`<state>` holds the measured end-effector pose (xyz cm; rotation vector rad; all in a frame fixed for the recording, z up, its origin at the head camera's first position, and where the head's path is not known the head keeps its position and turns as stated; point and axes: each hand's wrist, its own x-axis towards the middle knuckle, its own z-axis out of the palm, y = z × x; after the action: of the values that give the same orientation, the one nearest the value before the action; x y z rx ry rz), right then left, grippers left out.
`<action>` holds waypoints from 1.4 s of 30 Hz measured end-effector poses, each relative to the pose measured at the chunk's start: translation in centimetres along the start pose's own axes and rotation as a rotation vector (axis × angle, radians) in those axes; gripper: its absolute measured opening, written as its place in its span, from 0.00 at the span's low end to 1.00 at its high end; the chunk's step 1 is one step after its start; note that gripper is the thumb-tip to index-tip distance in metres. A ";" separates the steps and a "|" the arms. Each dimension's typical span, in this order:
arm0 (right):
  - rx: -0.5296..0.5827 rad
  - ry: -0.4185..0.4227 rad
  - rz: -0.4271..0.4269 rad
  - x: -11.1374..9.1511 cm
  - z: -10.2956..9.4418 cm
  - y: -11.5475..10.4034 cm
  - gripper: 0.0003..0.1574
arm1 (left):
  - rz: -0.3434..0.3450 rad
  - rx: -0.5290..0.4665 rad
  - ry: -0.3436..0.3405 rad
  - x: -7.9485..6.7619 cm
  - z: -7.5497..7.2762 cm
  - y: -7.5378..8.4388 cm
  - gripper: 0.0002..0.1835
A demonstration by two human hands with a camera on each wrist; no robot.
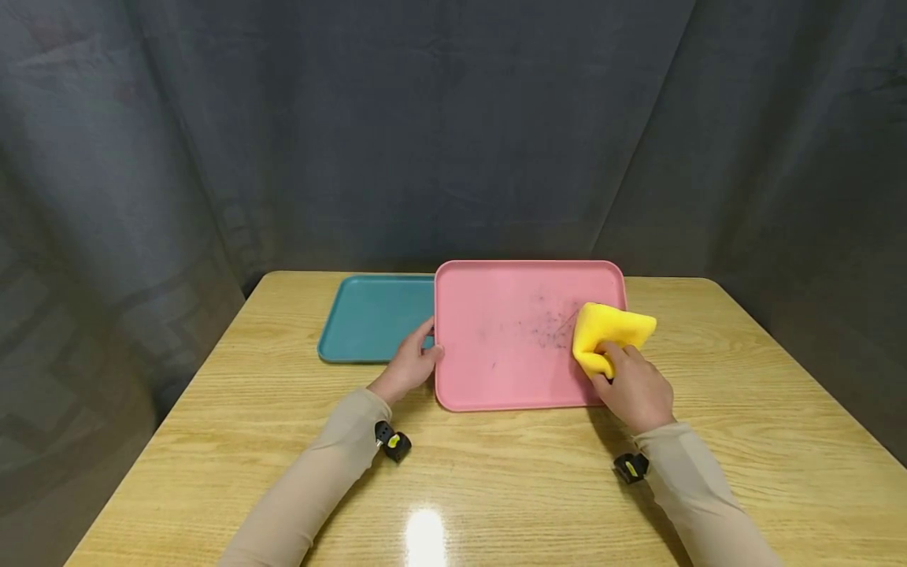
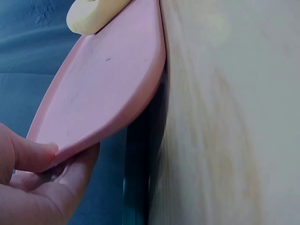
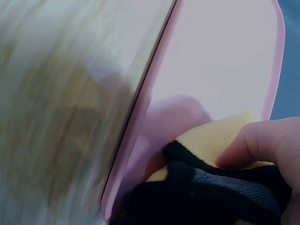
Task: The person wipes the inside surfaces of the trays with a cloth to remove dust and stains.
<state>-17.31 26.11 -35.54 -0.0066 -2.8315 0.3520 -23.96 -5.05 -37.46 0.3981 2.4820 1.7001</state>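
Observation:
A pink tray (image 1: pixel 489 307) is held up from the wooden table at its left end, its near long edge low by the tabletop. My left hand (image 1: pixel 411 362) pinches its left rim, thumb on the upper side and fingers beneath, as the left wrist view shows. Dark smudges (image 1: pixel 549 329) mark the tray's surface right of centre. With my right hand (image 1: pixel 636 391) I grip a folded yellow cloth (image 1: pixel 598 327) against the tray's right end. Dark fabric (image 3: pixel 220 187) lies against the yellow in the right wrist view.
A teal tray (image 1: pixel 375 315) lies on the wooden table (image 1: pixel 510 480) at the back left, partly covered by the pink one. Grey curtains (image 1: pixel 425 134) hang behind the table and along both sides.

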 end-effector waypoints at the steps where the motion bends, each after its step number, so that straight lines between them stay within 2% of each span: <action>1: 0.001 -0.003 -0.001 0.0 0.0 0.0 0.22 | 0.007 0.006 0.005 0.0 0.0 0.0 0.31; 7: 0.004 -0.021 0.000 -0.1 0.0 -0.3 0.21 | 0.009 0.019 0.016 0.1 -0.1 -0.2 0.31; 17: 0.010 0.001 -0.018 -0.1 0.0 -0.5 0.20 | -0.037 -0.061 0.038 0.2 -0.4 0.1 0.30; 24: 0.010 0.001 -0.028 -0.1 0.1 -0.7 0.19 | -0.045 -0.143 0.050 0.3 -0.4 -0.1 0.22; 32: 0.017 0.009 -0.051 -0.2 0.4 -1.0 0.19 | -0.016 -0.130 0.068 0.4 -0.3 -0.2 0.20; 42: 0.011 0.021 -0.087 -0.3 0.8 -1.7 0.19 | -0.026 -0.102 0.058 0.3 -0.1 -0.2 0.20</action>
<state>-17.17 24.26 -35.96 0.1144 -2.7979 0.3462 -24.30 -5.16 -37.57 0.3091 2.4147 1.8438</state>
